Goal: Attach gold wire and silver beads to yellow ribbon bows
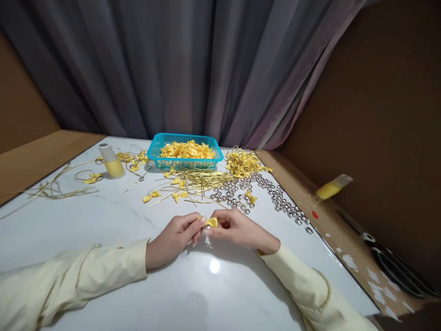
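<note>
Between my two hands, above the white tabletop point(165, 294), is a small yellow ribbon bow point(212, 222) with a silver bead point(207, 226) at its middle. The fingers of my left hand point(181, 234) pinch the bow's left side. My right hand point(234, 227) grips it from the right, thumb beneath and fingers curled. Part of the bow is hidden by the fingertips. Just beyond my hands lie loose yellow bows point(179, 196) and a pile of gold cords point(203, 178). Many silver beads point(234, 189) are spread to the right of the cords.
A blue basket point(186, 163) of yellow bows stands at the back. Corded bows point(243, 163) are heaped beside it. One glue bottle point(113, 161) stands at left; another bottle point(333, 187) is at right, near black-handled scissors point(396, 266) and paper scraps point(374, 276).
</note>
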Motion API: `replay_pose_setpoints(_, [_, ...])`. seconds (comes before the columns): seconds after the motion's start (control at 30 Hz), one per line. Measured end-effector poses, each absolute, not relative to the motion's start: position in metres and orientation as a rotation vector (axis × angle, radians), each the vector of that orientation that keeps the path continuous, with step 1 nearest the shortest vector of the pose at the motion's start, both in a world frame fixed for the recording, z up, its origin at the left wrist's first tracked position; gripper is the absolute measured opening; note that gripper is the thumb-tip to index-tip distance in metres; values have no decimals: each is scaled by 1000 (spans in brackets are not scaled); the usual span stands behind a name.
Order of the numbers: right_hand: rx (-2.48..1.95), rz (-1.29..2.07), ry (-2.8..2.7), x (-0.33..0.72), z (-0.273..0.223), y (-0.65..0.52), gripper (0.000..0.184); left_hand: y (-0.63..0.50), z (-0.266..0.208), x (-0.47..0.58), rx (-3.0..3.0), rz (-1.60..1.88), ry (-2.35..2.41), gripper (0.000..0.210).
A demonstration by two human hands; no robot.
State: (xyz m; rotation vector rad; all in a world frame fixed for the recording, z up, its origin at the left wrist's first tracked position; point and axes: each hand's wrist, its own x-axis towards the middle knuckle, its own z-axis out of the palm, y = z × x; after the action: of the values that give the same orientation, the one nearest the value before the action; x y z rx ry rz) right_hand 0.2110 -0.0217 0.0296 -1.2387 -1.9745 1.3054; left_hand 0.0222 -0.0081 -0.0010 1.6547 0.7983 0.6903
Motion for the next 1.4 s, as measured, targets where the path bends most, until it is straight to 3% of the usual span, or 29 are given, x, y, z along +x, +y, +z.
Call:
replay_pose_setpoints(0.77, [-1104, 1597, -1707, 218, 21, -17, 41, 7, -5, 23, 810, 392, 507, 51])
replay_pose_setpoints(1.13, [-1095, 1634, -1690, 214, 24, -20, 40, 5, -6, 23, 848, 409, 469, 46])
replay_pose_setpoints(1.4, [-995, 1801, -1712, 207, 30, -23, 37, -6, -3, 24, 1218, 560, 677, 43])
